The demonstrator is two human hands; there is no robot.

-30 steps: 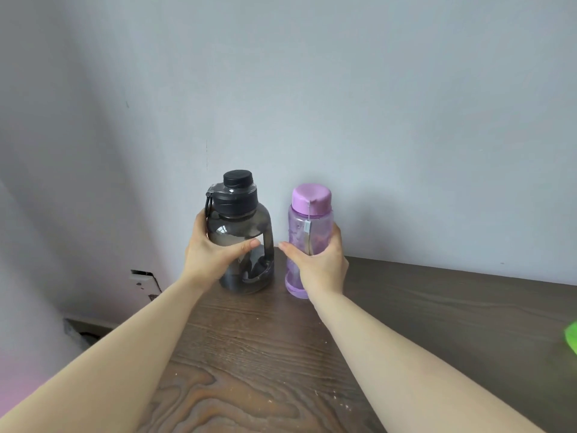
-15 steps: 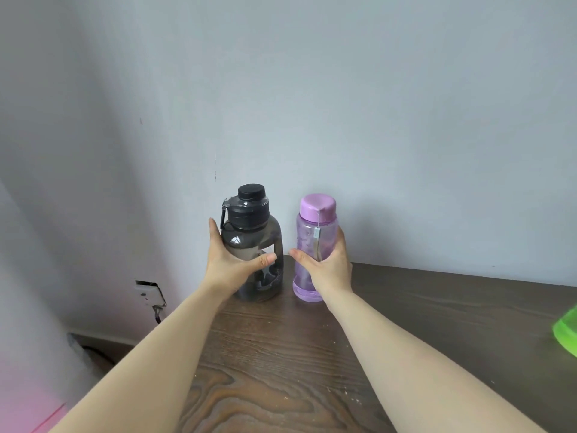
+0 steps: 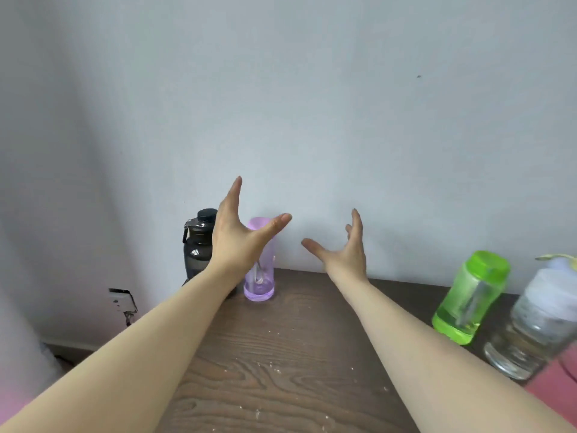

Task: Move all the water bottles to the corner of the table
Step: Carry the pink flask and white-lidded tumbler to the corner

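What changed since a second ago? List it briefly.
Both hands let go: the left hand released the black bottle, the right hand released the purple bottle, and both lifted open. The two bottles stayed upright together at the table corner.

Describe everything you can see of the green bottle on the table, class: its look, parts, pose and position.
The green bottle is translucent bright green plastic with an opaque green screw cap and a thicker green base. A pale tube or strap shows through its wall. It stands on the dark wooden table, appearing tilted near the picture's edge, at the right side by the wall. A clear bottle stands just right of it; whether they touch is unclear. Neither hand touches it.
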